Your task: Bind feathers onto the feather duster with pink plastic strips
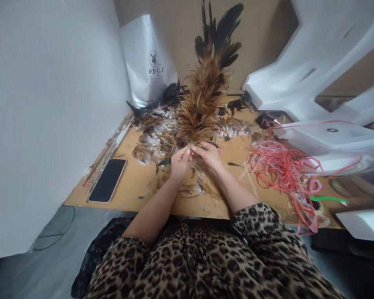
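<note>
From the head view, the left hand (180, 162) and right hand (208, 153) meet at the bottom end of a big brown feather bunch (202, 99) lying on the worktop (137, 182). Both hands' fingers are pinched shut on its stem. A black phone (108, 180) lies well apart; red strings (283, 170) sit nearby.

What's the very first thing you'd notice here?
A tall bundle of brown and black feathers rises from the middle of the table, its base pinched by the left hand and right hand. A pink tangle of strings sprawls on the right; a dark phone lies left.
</note>
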A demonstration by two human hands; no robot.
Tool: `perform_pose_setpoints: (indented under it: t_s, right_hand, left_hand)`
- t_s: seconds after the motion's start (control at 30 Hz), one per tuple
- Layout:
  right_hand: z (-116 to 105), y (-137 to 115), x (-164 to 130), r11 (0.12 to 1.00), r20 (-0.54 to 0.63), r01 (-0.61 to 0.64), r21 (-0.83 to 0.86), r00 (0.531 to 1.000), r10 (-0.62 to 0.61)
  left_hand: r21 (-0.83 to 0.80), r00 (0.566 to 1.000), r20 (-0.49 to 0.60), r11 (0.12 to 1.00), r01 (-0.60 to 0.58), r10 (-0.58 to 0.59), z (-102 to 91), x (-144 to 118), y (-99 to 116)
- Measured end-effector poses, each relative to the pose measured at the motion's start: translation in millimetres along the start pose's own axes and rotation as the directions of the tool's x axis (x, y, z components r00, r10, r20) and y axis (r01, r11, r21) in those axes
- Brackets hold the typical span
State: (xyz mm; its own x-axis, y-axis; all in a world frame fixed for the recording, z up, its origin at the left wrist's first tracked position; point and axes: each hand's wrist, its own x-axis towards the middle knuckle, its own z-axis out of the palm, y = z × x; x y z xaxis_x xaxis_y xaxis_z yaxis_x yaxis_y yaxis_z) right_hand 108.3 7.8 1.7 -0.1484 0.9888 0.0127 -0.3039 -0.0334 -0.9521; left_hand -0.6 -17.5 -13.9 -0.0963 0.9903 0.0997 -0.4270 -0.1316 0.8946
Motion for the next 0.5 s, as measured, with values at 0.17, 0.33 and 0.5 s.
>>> perform_pose_setpoints:
  t_s: [0.17, 0.33, 0.5]
  right_hand:
    - [-0.4, 0.4, 0.5, 1.000, -0.067, 0.010, -0.013, 0.998, -0.011]
    - [0.4, 0.4, 1.7, 0.992, -0.108, 0.031, -0.123, 0.993, -0.045]
    - [-3.0, 3.0, 4.2, 0.991, -0.159, 0.021, -0.130, 0.986, -0.042]
  left_hand:
    - [0.054, 0.999, -0.008, 0.998, -0.038, 0.039, -3.1, 0.9, -4.3]
    - [0.099, 0.998, 0.003, 0.993, -0.063, 0.063, -3.6, 0.8, -5.6]
    - [0.111, 0.998, -0.002, 0.992, -0.066, 0.066, -1.9, 0.5, -2.8]
